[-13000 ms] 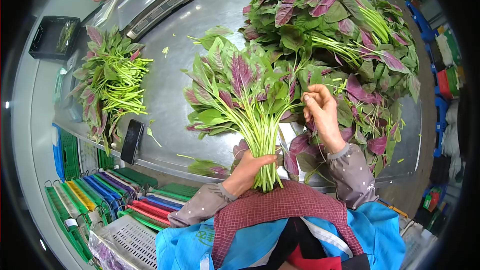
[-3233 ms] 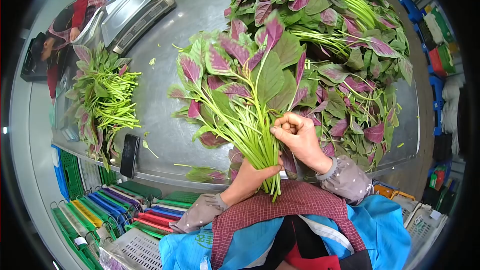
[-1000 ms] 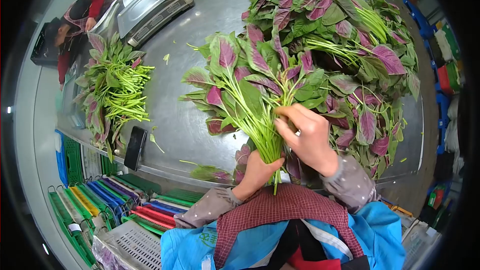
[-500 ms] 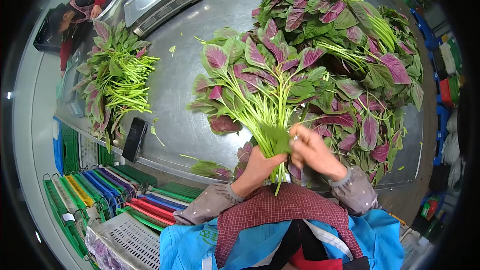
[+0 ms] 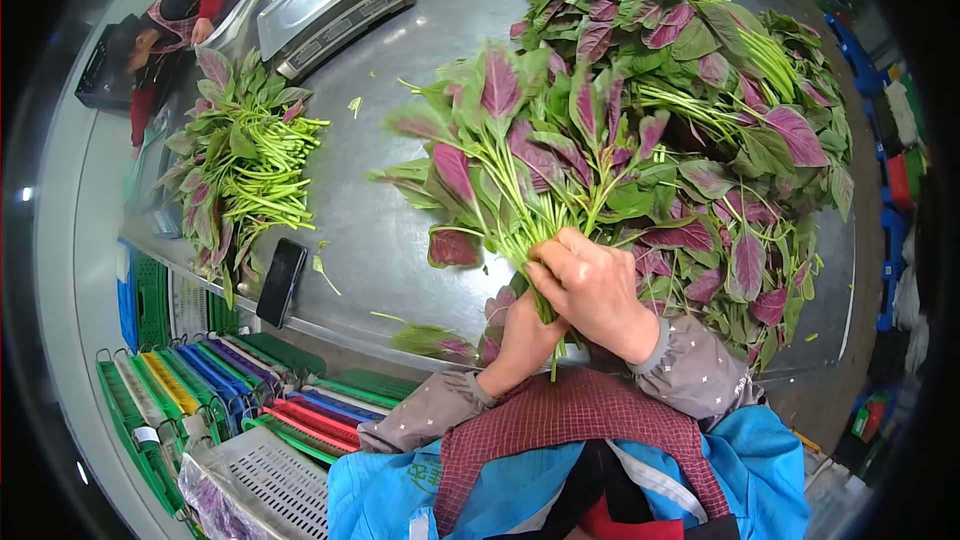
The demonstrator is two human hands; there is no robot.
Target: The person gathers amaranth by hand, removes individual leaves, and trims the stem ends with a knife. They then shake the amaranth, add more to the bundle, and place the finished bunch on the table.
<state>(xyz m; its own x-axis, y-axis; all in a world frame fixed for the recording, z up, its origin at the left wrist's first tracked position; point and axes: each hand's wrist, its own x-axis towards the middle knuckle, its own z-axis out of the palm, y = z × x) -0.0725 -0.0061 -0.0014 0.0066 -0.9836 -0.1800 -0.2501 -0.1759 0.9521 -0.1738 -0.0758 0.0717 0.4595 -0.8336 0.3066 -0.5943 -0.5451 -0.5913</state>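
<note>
A bunch of red amaranth [image 5: 510, 165], with green stems and purple-green leaves, fans out above the metal table in the middle of the head view. Low on its stems, my left hand [image 5: 527, 338] is wrapped around the bundle. My right hand [image 5: 592, 285] is closed on the stems just above, its knuckles facing up; its fingertips are partly hidden. A few stem ends stick out below my hands. To the right lies a large heap of loose amaranth [image 5: 740, 240]. A few fallen leaves [image 5: 432, 342] rest by the near table edge.
Another amaranth pile [image 5: 265, 175] lies at left, beside a black phone [image 5: 282, 283] at the table edge. A scale [image 5: 335, 15] stands behind it. Another person [image 5: 205, 5] is at the far left. Colourful plastic crates [image 5: 200, 380] stand below the table's left edge.
My right hand has moved left from beside the bunch and closed on its stems; the green leaf it held is out of sight. The bunch's leaves have shifted.
</note>
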